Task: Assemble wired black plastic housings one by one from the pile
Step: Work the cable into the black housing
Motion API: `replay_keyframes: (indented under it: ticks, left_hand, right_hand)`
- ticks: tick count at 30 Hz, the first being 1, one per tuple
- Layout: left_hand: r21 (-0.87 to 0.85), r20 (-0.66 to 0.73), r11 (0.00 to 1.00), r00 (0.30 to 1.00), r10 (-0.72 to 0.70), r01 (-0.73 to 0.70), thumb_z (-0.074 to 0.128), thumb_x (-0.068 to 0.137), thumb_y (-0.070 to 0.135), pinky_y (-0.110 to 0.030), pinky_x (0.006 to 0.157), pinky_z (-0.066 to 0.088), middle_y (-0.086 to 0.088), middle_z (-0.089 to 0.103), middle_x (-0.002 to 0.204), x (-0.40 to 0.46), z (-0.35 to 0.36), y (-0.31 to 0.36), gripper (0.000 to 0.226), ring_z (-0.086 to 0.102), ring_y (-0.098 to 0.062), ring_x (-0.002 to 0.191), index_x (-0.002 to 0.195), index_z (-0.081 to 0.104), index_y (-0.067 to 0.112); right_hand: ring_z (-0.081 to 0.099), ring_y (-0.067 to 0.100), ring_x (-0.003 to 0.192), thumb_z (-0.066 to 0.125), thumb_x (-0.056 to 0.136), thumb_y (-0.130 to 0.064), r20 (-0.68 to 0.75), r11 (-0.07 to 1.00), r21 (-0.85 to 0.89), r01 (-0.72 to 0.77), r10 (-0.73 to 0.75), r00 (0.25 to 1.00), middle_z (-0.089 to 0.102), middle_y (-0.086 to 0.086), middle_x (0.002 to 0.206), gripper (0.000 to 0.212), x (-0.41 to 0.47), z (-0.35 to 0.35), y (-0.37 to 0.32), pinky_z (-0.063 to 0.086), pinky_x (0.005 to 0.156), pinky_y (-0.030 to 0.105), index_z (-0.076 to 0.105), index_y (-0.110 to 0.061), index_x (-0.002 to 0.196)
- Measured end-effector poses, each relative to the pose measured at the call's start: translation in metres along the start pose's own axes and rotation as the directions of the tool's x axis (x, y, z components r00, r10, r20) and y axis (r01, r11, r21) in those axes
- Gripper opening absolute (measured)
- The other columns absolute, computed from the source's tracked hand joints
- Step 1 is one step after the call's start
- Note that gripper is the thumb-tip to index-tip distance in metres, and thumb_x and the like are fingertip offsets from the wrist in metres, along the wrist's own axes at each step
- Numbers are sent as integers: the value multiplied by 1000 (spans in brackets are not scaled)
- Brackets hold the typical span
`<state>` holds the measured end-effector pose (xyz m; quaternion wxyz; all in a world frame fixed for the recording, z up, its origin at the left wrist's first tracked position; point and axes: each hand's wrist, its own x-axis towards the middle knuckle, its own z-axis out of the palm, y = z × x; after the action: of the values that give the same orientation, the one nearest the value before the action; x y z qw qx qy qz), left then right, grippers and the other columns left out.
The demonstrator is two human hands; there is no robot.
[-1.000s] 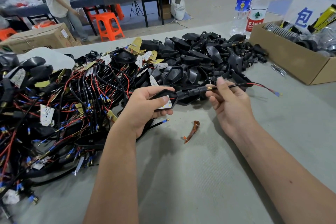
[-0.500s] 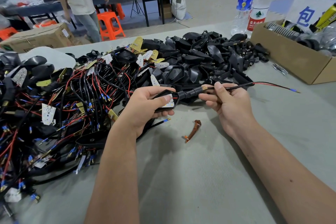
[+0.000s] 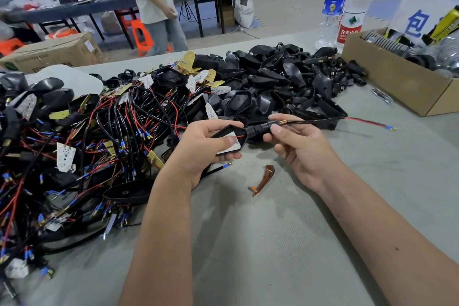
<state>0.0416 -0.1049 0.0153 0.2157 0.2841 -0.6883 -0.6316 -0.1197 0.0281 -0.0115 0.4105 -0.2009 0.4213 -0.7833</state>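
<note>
At the frame's centre we see the left hand (image 3: 203,146) gripping a black housing (image 3: 229,135) with a white board inside, while the right hand (image 3: 298,146) pinches its stem (image 3: 260,128); a wire (image 3: 323,120) trails right. The pile of housings (image 3: 273,82) sits above on the grey table (image 3: 273,243), and a brown clip (image 3: 263,180) lies below.

I see bare table (image 3: 285,243) across the lower centre and right, with only a small brown clip (image 3: 262,180) there. The wire tangle (image 3: 74,156) blocks the left, black housings (image 3: 285,77) upper centre, a cardboard box (image 3: 402,84) upper right.
</note>
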Motion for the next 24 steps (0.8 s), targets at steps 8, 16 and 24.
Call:
replay_keyframes:
  ticks: [8,16,24]
  left_hand:
    - [13,-11,1000,1000,25,-25,63,97,-2,-49,92,60,4,74,79,0,4,1,28,72,-22,65,112,78,17]
    - [-10,-12,1000,1000,21,-21,63,97,-1,-43,89,61,1,74,85,1,6,0,29,73,-24,71,113,78,18]
    - [-77,24,997,1000,-19,21,59,100,-1,-26,71,59,-2,73,87,3,5,0,26,69,-22,67,110,78,15]
  right_hand:
    - [74,12,78,70,78,-5,61,999,54,8,-12,998,74,4,81,27,1,-1,-1,57,63,14,73,-6,106]
    - [73,13,76,71,79,-5,62,1000,0,29,-29,998,72,6,80,25,3,-5,-2,58,64,16,75,-6,103]
    - [68,15,73,68,85,3,93,995,-79,58,-51,994,68,9,82,19,2,-7,-4,59,70,21,75,-5,101]
